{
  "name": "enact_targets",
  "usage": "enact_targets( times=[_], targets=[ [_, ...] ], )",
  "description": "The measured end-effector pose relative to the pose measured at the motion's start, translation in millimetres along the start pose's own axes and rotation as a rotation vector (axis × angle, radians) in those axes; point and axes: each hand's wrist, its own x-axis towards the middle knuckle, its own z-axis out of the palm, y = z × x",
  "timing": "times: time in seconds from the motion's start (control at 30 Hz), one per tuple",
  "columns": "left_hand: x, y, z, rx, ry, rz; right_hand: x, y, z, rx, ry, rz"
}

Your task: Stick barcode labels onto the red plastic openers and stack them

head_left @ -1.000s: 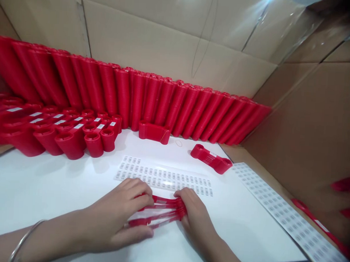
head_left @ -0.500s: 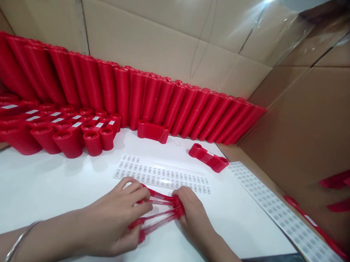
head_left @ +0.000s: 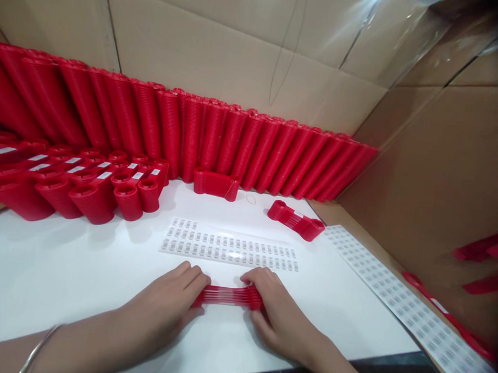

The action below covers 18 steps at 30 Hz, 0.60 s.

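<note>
Red plastic pieces, thin and narrow in the middle, make a small stack (head_left: 226,296) between the two hands, near the middle of the table's near edge. I cannot tell if it touches the white flat table (head_left: 342,317). The left hand (head_left: 172,293) is closed around one end of the stack and the right hand (head_left: 278,314) grips the other end. The layers look lined up, with small gaps in the middle. Both ends are mostly hidden by fingers, and I cannot tell if it has a sticker.

Just past the hands lies a long white sheet of tiny printed stickers (head_left: 230,249). Its back row has only four left, at the left end, so it looks partly used, but plenty remain. A second white sticker sheet (head_left: 393,292) runs along the table's right edge and looks full.

Toward the far left corner are short red plastic piles (head_left: 95,203), many with a white sticker on top, so those seem done. One red bundle with a sticker (head_left: 288,217) sits near the far right corner. Tall red plastic piles (head_left: 218,138) line the far edge by the brown cardboard wall (head_left: 222,42); I see no such stickers on their fronts. The held stack is not yet put down.
</note>
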Motion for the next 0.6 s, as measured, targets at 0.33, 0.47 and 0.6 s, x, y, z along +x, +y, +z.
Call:
enact_targets(
  times=[0.33,0.47,0.6],
  targets=[
    [14.5,14.0,-7.7,-0.203,-0.093,0.001,16.5,-11.5,9.0,-0.442,-0.045,-0.165],
    [40.4,20.0,-27.5,-0.313,-0.168,-0.079,18.6,-7.4,-4.9,-0.512,-0.010,-0.148],
    [88.2,20.7,-46.0,-0.518,-0.226,-0.036,28.2,-0.2,-43.5,-0.672,-0.063,-0.024]
  ],
)
